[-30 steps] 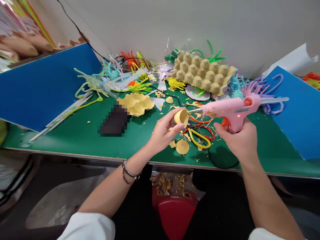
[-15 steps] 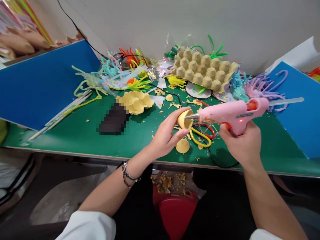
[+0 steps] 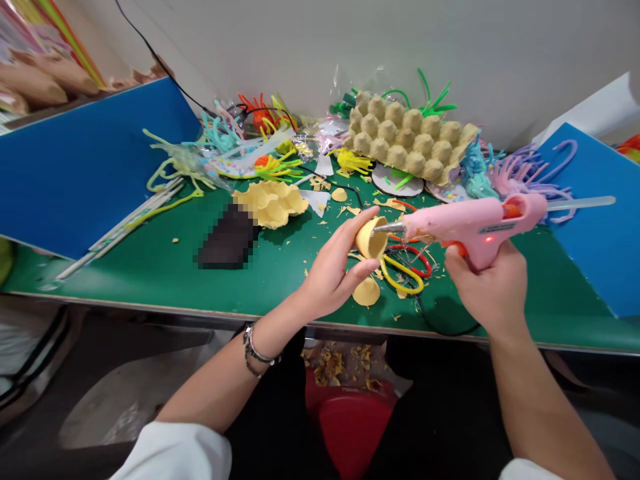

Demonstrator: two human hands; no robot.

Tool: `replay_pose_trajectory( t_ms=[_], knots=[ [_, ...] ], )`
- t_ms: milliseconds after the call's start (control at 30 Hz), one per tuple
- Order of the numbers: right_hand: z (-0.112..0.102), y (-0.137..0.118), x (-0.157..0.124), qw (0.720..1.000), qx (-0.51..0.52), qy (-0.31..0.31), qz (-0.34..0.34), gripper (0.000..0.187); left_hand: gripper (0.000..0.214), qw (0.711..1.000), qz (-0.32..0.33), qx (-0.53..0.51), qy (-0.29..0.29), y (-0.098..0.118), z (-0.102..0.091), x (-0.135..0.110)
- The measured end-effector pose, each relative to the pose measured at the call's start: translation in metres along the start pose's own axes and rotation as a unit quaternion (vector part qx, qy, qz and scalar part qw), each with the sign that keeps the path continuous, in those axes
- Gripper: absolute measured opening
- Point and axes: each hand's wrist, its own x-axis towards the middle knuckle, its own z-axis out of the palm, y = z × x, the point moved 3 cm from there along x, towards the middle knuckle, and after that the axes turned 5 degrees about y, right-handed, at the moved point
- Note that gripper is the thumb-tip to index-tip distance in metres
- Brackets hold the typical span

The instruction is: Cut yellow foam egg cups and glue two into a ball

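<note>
My left hand [image 3: 333, 270] pinches a small yellow egg-carton cup [image 3: 369, 238], its open mouth turned to the right. My right hand [image 3: 487, 283] is wrapped round the grip of a pink hot glue gun [image 3: 467, 225] with a clear glue stick out the back. The gun's metal nozzle reaches into the cup's mouth. A second yellow cup [image 3: 365, 292] lies on the green table [image 3: 150, 267] just below my left hand. Scissors with yellow and red handles [image 3: 405, 270] lie between my hands.
A cardboard egg tray [image 3: 407, 137] leans at the back among many coloured pipe cleaners [image 3: 240, 143]. A cut yellow carton piece [image 3: 273, 203] lies left of centre, white sticks [image 3: 130, 223] further left. Blue boards [image 3: 75, 173] stand at both sides. A red bin [image 3: 350, 420] sits under the table.
The glue gun's nozzle has moved left from outside the cup into its mouth. My left hand has shifted slightly right and down with the cup.
</note>
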Motion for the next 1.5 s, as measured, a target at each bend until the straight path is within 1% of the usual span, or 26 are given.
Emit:
replay_pose_trajectory(
  t_ms=[300,567,833,1167,1500],
  knots=[
    [-0.0011,-0.0005,0.0,1.0,-0.003,-0.002,0.017,0.018,0.058,1.0,0.022,-0.002,-0.016,-0.0021,-0.0001,-0.0012],
    [-0.0015,0.0007,-0.0009,1.0,-0.004,-0.012,0.024,0.017,0.06,0.998,0.046,0.021,-0.028,0.0017,-0.001,0.0001],
    [-0.0027,0.001,-0.0004,1.0,-0.012,-0.002,0.022,0.018,0.061,0.999,0.033,0.027,-0.027,0.0005,-0.0013,-0.0011],
    [-0.0031,0.0021,0.0006,1.0,-0.002,-0.012,0.028,0.017,0.061,0.998,0.052,0.026,-0.019,0.001,-0.0025,-0.0019],
    [-0.0019,0.0046,0.001,0.999,-0.009,-0.018,0.029,0.018,0.063,0.999,0.038,0.032,-0.006,0.0004,-0.002,-0.0025]
  ],
)
